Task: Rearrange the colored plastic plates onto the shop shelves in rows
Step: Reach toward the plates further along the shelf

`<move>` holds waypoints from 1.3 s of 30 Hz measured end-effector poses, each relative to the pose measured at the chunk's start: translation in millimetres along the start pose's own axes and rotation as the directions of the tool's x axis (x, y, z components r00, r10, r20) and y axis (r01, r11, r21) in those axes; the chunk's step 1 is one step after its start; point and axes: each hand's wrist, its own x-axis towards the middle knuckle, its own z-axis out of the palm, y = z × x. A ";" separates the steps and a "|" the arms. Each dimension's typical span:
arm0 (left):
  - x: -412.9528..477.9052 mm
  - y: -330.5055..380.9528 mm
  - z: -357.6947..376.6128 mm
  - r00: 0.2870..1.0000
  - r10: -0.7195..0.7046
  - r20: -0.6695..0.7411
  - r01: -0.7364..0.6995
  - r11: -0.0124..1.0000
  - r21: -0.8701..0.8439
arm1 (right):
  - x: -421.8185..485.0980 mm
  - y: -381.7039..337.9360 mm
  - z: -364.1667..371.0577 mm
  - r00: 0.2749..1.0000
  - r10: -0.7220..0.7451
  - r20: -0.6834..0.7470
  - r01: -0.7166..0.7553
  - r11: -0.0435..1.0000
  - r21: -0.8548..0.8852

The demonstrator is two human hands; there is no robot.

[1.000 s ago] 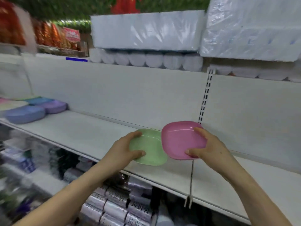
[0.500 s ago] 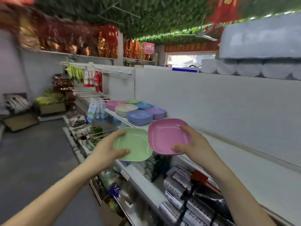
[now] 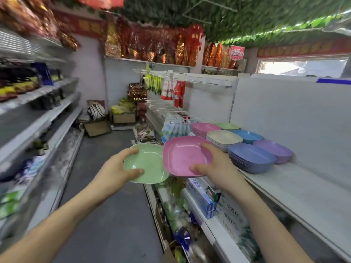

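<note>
A pale green square plastic plate [image 3: 150,164] shows a smooth, lightly glossy face; the pink square plastic plate [image 3: 182,158] beside it looks matt and faintly speckled. Stacked blue plastic plates [image 3: 250,158] have a satin finish on the matt white painted-metal shelf [image 3: 303,192]. Red-and-gold foil packets [image 3: 152,46] gleam overhead; the grey floor [image 3: 106,215] looks dull, rough.

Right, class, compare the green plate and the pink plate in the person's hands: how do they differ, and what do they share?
The green plate is in the left hand, the pink plate in the right hand. The pink plate's edge overlaps the green plate's right edge. The green plate hangs over the aisle floor; the pink plate is nearer the shelf. Both are shallow, rounded-square, face up.
</note>
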 end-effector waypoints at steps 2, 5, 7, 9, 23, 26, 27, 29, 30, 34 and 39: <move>40.7 -13.3 -6.5 1.000 0.001 -0.013 -0.001 1.000 -0.003 | 42.3 0.3 18.6 1.000 -0.004 -0.027 0.005 0.999 0.033; 106.1 -27.1 -12.4 1.000 0.003 -0.006 -0.002 1.000 0.031 | 103.8 0.6 40.4 1.000 0.011 -0.028 -0.009 0.998 0.062; 147.5 -35.6 -16.7 1.000 0.011 0.008 -0.012 0.998 0.064 | 142.1 5.1 49.4 0.999 0.007 -0.036 -0.005 0.999 0.048; 183.0 -44.3 -22.2 1.000 0.009 0.000 -0.009 0.998 0.059 | 176.2 8.3 54.7 0.999 0.005 -0.044 -0.004 1.000 0.026; 415.2 -72.3 68.5 0.946 0.175 0.271 -0.153 0.983 -0.102 | 307.1 58.2 55.6 0.923 0.226 -0.312 -0.252 0.967 -0.047; 469.8 -70.8 98.5 0.892 0.262 0.368 -0.228 0.964 -0.134 | 323.5 64.2 55.9 0.845 0.294 -0.447 -0.338 0.941 -0.019; 486.3 -69.4 106.8 0.872 0.283 0.400 -0.241 0.958 -0.154 | 329.0 64.7 57.0 0.816 0.316 -0.485 -0.368 0.930 -0.014; 514.6 -66.6 121.6 0.829 0.324 0.456 -0.258 0.945 -0.203 | 338.1 61.1 60.0 0.770 0.357 -0.530 -0.428 0.903 -0.014; 527.0 -64.0 128.9 0.809 0.349 0.473 -0.268 0.935 -0.230 | 341.7 58.3 60.8 0.749 0.371 -0.549 -0.455 0.890 -0.019; 563.0 -54.7 154.8 0.725 0.423 0.544 -0.305 0.905 -0.298 | 344.9 50.5 61.2 0.639 0.414 -0.649 -0.547 0.837 -0.005; 581.0 -39.7 184.0 0.619 0.497 0.608 -0.308 0.866 -0.394 | 330.3 42.7 64.7 0.479 0.457 -0.750 -0.657 0.752 0.038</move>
